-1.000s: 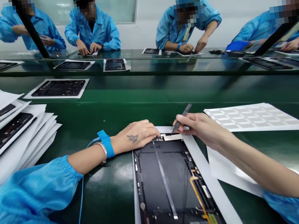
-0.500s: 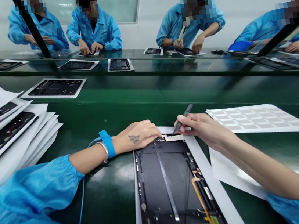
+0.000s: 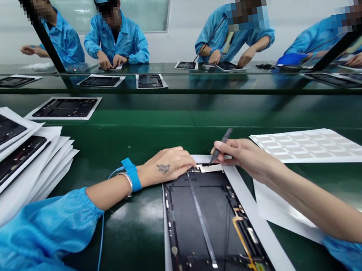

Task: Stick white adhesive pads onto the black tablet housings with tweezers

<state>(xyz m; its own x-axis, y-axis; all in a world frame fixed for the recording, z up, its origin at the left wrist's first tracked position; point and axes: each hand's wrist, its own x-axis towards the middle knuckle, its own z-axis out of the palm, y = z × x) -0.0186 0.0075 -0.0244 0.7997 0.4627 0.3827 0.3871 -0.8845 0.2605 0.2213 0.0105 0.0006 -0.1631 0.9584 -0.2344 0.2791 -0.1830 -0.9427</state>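
Head view: the left hand (image 3: 168, 166) lies flat at the top edge of a dark tablet housing (image 3: 212, 212), just beside the right hand (image 3: 245, 158), which pinches black tweezers (image 3: 222, 144) with their tips at a pale foil strip (image 3: 210, 167). The housing looks light but thin and delicate, best held by its long sides, clear of the orange flex cable (image 3: 239, 230). No writing is legible on it or on the pad sheet (image 3: 311, 148) right of the right hand.

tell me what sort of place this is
Probably an electronics assembly line in a factory: workers in blue smocks, an open tablet housing with tweezers at its edge, and an anti-static wrist strap with a cord.
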